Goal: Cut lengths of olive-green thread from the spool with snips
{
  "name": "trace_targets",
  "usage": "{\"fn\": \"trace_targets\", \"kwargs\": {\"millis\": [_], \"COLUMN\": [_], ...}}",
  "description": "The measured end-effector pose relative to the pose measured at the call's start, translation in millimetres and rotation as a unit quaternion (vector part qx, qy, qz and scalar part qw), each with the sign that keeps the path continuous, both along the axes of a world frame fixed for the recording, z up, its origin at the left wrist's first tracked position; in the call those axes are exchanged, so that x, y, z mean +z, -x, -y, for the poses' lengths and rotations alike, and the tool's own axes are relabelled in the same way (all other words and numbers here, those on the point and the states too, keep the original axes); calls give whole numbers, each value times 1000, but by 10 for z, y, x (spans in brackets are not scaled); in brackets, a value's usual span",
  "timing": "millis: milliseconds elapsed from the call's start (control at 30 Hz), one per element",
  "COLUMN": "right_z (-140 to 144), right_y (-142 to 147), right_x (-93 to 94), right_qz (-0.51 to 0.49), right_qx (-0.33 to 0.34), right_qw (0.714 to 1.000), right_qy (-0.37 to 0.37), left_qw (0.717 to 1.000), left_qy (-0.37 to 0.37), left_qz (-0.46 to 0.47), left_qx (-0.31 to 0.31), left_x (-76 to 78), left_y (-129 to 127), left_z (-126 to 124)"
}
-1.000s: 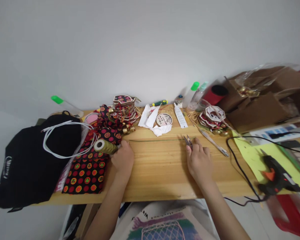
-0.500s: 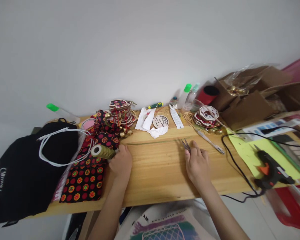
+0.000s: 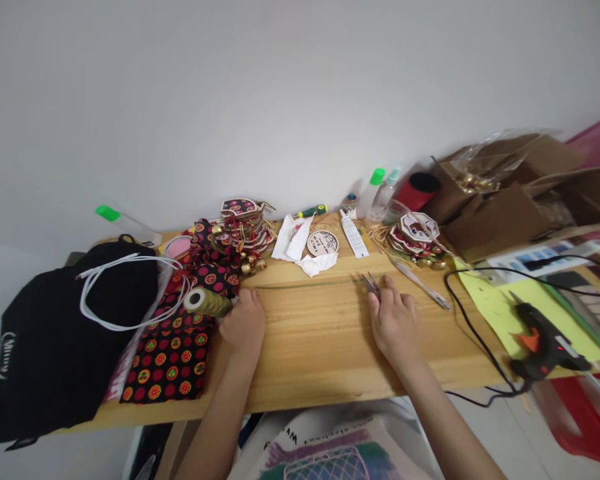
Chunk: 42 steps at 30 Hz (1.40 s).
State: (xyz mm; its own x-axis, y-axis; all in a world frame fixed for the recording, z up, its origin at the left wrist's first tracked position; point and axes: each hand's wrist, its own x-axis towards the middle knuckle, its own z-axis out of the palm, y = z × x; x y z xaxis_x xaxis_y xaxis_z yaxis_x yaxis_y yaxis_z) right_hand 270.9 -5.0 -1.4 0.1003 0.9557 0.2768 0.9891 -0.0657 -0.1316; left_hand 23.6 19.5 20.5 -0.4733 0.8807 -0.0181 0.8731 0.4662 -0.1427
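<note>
My left hand (image 3: 243, 321) is closed round one end of an olive-green thread spool (image 3: 207, 303), which lies over the patterned cloth. From this hand a thin green cord (image 3: 300, 287) runs straight across the wooden table toward my right hand (image 3: 395, 319). That hand grips small thread snips (image 3: 371, 285), their blades pointing away from me and apart, by the cord's right end. Whether the blades touch the cord is too fine to see. A round printed wooden disc (image 3: 323, 244) lies beyond the cord, beside crumpled white tissue (image 3: 291, 239).
Black patterned cloth (image 3: 165, 363), a black bag (image 3: 65, 333) and a white cord coil (image 3: 87, 307) fill the left. Bell ornaments (image 3: 245, 223) stand behind. To the right are a craft knife (image 3: 423, 283), a glue gun (image 3: 543, 340) with trailing black cable, and cardboard boxes (image 3: 500, 220).
The snips' blades have spread a little wider and sit slightly farther from me. The left hand and spool stay about where they were, apart from a small shift of the whole view.
</note>
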Motion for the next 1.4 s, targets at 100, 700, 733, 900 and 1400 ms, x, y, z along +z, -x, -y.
{"fn": "trace_targets", "kwargs": {"millis": [100,700,733,900,1400], "right_z": [-5,60,90,255,-230], "right_y": [-14,5,35,288,1081], "right_x": [-13,37,77,310,438], "right_qz": [7,-58,-71,-231,-781], "right_qx": [5,16,30,98,-7], "right_qw": [1000,998,997,965,310], "right_qy": [1,-9,-5,76,543], "left_qw": [1000,1000,1000,1000,999], "left_qy": [5,0,0,3,-32], "left_qz": [5,11,11,8,5], "left_qx": [5,11,10,15,-2], "left_x": [24,8,11,20,-50], "left_y": [-8,-9,-10,-17,29], "left_z": [1,-1,-2,-2,24]}}
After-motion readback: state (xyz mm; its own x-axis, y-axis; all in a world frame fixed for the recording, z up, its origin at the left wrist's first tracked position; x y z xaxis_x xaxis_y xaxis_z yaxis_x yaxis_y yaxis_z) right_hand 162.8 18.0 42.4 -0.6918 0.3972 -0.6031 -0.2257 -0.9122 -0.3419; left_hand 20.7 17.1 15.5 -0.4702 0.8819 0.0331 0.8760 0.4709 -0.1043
